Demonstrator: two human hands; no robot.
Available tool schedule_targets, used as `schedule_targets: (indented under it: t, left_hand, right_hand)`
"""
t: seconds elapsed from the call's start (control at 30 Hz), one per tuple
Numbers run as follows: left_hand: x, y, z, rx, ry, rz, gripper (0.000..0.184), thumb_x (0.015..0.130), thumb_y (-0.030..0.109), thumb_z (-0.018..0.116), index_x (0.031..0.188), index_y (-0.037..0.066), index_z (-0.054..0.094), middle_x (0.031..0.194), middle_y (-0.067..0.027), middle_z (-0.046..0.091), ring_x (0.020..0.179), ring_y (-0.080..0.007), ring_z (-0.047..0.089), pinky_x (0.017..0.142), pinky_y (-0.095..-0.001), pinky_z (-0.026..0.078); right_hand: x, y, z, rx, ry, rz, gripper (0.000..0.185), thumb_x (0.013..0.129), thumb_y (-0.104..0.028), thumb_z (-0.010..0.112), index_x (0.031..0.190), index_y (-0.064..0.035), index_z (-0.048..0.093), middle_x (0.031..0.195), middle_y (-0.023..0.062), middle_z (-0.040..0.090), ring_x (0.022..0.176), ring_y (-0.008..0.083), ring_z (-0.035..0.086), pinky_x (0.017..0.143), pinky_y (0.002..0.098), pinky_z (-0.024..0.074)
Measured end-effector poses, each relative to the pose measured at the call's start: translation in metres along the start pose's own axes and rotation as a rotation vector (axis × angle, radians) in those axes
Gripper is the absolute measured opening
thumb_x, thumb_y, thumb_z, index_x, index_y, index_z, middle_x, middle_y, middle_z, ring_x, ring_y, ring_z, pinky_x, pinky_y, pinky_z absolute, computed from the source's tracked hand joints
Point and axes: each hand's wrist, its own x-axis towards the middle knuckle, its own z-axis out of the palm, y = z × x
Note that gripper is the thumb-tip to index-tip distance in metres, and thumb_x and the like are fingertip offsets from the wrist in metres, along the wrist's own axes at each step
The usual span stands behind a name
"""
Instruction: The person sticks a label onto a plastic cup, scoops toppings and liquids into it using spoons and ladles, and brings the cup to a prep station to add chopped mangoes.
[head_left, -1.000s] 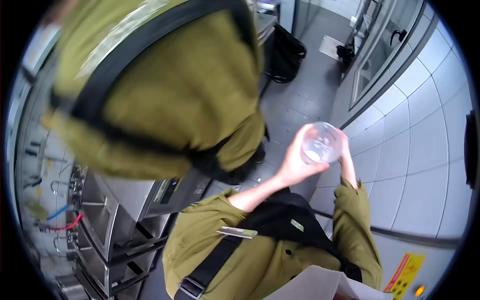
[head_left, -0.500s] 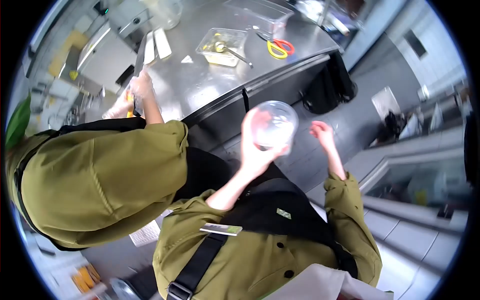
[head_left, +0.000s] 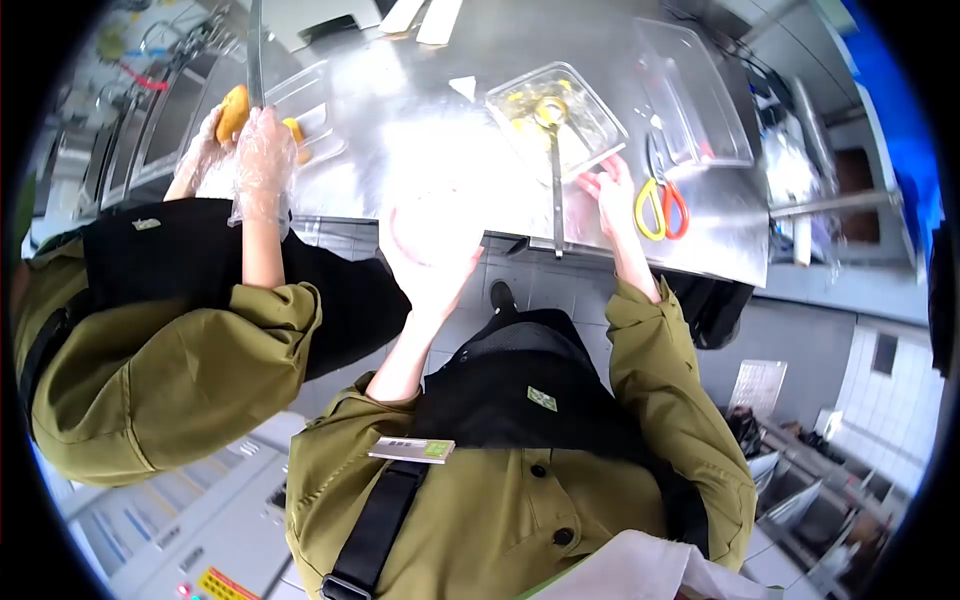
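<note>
from here i see the left hand (head_left: 412, 272) wrapped around a round vessel (head_left: 440, 222), as far as the glare lets me judge; the vessel shows over the table's near edge, left of centre, its rim only faintly outlined. that washout is my first worry: with the base hidden, i could misjudge its height and knock it on the metal table (head_left: 720, 222). the right hand (head_left: 617, 200) grasps nothing i can make out, fingers loosely uncurled at the near right corner of a clear tub (head_left: 600, 104) of yellow pieces; whether they press on it i cannot tell. a push there could slide the tub, or tip the spoon (head_left: 557, 190), whose long handle crosses the near rim and reaches about to the table edge, where a sleeve could catch it. a careless swing right could shove the scissors (head_left: 660, 182), just beside that hand. on the left, a co-worker's gloved hands (head_left: 265, 160) hold a yellow fruit (head_left: 232, 113) and a knife (head_left: 254, 60); a jostled arm there could send the blade astray.
</note>
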Motion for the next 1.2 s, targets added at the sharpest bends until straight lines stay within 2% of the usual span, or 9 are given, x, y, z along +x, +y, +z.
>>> schedule_targets:
  t: [0.4,0.5,0.57,0.63,0.73,0.9,0.97,1.03,1.2]
  left_hand:
    - [-0.023,-0.014,0.016,0.307,0.351,-0.179,0.090,0.057,0.016,0.077,0.127,0.002,0.022,0.123,-0.0139,0.035,0.114,-0.0264,0.038,0.095,-0.0389,0.033]
    - [-0.031,-0.023,0.037,0.362,0.294,-0.179,0.092,0.056,0.017,0.078,0.127,0.000,0.022,0.121,-0.0150,0.037,0.114,-0.0255,0.038,0.095,-0.0373,0.033]
    - [-0.033,-0.021,0.057,0.376,0.287,-0.158,0.092,0.053,0.017,0.081,0.125,-0.001,0.025,0.116,-0.0146,0.044,0.108,-0.0243,0.046,0.091,-0.0343,0.037]
    - [-0.029,-0.016,0.081,0.158,0.234,-0.092,0.090,0.051,0.017,0.081,0.122,-0.002,0.029,0.113,-0.0143,0.047,0.105,-0.0240,0.048,0.090,-0.0332,0.039]
    - [-0.037,-0.023,0.100,0.382,0.064,0.039,0.085,0.049,0.021,0.083,0.118,0.000,0.037,0.113,-0.0142,0.048,0.104,-0.0254,0.050,0.089,-0.0345,0.039]
    - [-0.032,-0.034,0.165,0.189,-0.222,-0.103,0.087,0.050,0.027,0.081,0.119,0.000,0.037,0.115,-0.0164,0.047,0.106,-0.0312,0.048,0.089,-0.0366,0.039]
    - [-0.025,-0.046,0.192,0.129,-0.170,-0.094,0.090,0.051,0.027,0.080,0.122,0.000,0.033,0.119,-0.0181,0.043,0.110,-0.0330,0.044,0.092,-0.0368,0.037]
    - [-0.012,-0.049,0.213,0.027,-0.137,-0.267,0.091,0.053,0.025,0.079,0.126,0.000,0.029,0.123,-0.0196,0.037,0.114,-0.0334,0.039,0.095,-0.0376,0.033]
    - [0.006,-0.075,0.251,0.006,-0.101,-0.177,0.094,0.056,0.024,0.077,0.129,0.000,0.023,0.127,-0.0183,0.034,0.118,-0.0315,0.035,0.099,-0.0374,0.028]
  right_hand:
    - [0.113,0.017,0.087,-0.081,-0.516,0.222,0.060,0.075,0.007,0.036,0.131,-0.0036,0.019,0.124,0.0201,0.035,0.093,0.0242,0.055,0.081,0.0324,0.0470]
    - [0.133,0.014,0.093,-0.021,-0.650,0.352,0.058,0.078,0.006,0.039,0.130,0.0032,0.016,0.126,0.0232,0.033,0.099,0.0288,0.053,0.085,0.0324,0.0446]
    - [0.147,0.009,0.075,-0.104,-0.763,0.308,0.049,0.083,-0.003,0.045,0.125,0.0098,0.024,0.121,0.0227,0.040,0.100,0.0304,0.053,0.086,0.0320,0.0441]
    - [0.142,-0.016,0.050,-0.069,-0.682,0.381,0.041,0.083,-0.004,0.045,0.120,0.0090,0.033,0.113,0.0213,0.046,0.091,0.0274,0.056,0.082,0.0326,0.0463]
    - [0.125,-0.045,-0.001,-0.116,-0.649,0.351,0.035,0.084,-0.005,0.045,0.116,0.0080,0.039,0.108,0.0186,0.050,0.089,0.0243,0.057,0.080,0.0312,0.0464]
    - [0.098,-0.068,-0.069,-0.185,-0.512,0.304,0.032,0.084,-0.009,0.046,0.114,0.0028,0.045,0.106,0.0149,0.054,0.086,0.0201,0.057,0.078,0.0285,0.0458]
    - [0.095,-0.069,-0.089,-0.193,-0.422,0.273,0.031,0.084,-0.010,0.047,0.113,0.0006,0.047,0.107,0.0119,0.055,0.088,0.0170,0.055,0.078,0.0260,0.0444]
    - [0.096,-0.065,-0.109,-0.111,-0.311,0.267,0.031,0.084,-0.008,0.048,0.113,0.0001,0.047,0.106,0.0104,0.054,0.089,0.0161,0.053,0.076,0.0261,0.0441]
    - [0.071,-0.066,-0.124,-0.073,-0.075,0.082,0.031,0.084,-0.007,0.046,0.113,0.0023,0.046,0.108,0.0131,0.052,0.084,0.0169,0.054,0.073,0.0253,0.0445]
